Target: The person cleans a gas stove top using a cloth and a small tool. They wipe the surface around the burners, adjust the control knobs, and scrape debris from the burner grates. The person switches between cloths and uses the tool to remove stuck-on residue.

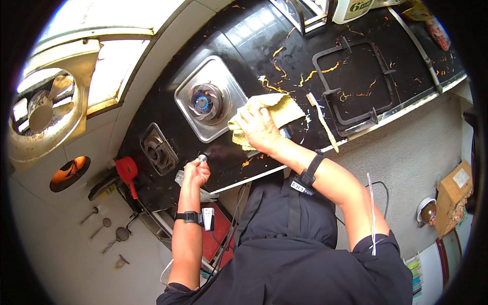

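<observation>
My left hand (197, 173) has its fingers closed on a silver knob (203, 158) on the black stove top (254, 56). My right hand (259, 124) grips a folded yellow cloth (279, 107) resting on the stove, partly hiding a small blue item (286, 134). Behind the cloth, the large burner (203, 104) shows a small blue flame in its steel tray (226, 73). The smaller burner (158, 150) is left of my left hand. A pale toothbrush (323, 122) lies right of the cloth. Scraps of orange peelings or residue (307, 79) dot the black surface.
A loose pan support (323, 68) lies on the right, below a metal rack (300, 18) and a plastic jug (348, 10). A red long-handled dipper (127, 170) is at the left. An exhaust fan (46, 101) hangs by the window. A cardboard box (452, 198) stands low right.
</observation>
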Tool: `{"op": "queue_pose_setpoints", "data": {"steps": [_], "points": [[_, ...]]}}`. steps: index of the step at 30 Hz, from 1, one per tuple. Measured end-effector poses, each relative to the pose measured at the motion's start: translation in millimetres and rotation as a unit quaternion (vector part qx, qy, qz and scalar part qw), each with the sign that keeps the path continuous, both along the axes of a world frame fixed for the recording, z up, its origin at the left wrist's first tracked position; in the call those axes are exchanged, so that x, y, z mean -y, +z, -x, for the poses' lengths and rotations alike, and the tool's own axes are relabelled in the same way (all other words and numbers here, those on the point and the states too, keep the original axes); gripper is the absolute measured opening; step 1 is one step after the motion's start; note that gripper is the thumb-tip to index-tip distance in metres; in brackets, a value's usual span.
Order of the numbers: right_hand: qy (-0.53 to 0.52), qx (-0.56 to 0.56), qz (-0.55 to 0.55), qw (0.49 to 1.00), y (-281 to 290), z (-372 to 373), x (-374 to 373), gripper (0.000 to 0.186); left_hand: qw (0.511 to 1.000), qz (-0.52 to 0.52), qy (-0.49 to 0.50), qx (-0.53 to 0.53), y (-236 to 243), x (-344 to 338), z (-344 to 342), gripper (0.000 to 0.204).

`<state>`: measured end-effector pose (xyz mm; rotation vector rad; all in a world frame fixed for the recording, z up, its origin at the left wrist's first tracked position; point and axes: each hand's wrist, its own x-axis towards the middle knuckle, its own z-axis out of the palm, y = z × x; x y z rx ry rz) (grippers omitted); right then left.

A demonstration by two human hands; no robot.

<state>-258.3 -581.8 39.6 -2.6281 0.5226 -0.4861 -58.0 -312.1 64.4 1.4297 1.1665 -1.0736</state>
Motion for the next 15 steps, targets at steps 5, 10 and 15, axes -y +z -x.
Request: {"op": "queue_pose_setpoints", "data": {"steps": [5, 10, 15], "points": [[0.003, -0.001, -0.031, 1.0, 0, 1, 3, 0.03, 1.0, -0.01, -0.001, 0.005, 5, 2, 2, 0.027], [0.003, 0.012, -0.071, 0.997, -1, 0, 5, 0.03, 1.0, -0.023, -0.016, 0.001, 11, 9, 4, 0.024], [0.014, 0.003, -0.091, 0.996, -4, -2, 5, 0.029, 1.0, -0.008, -0.014, -0.023, 11, 8, 0, 0.029]]}}
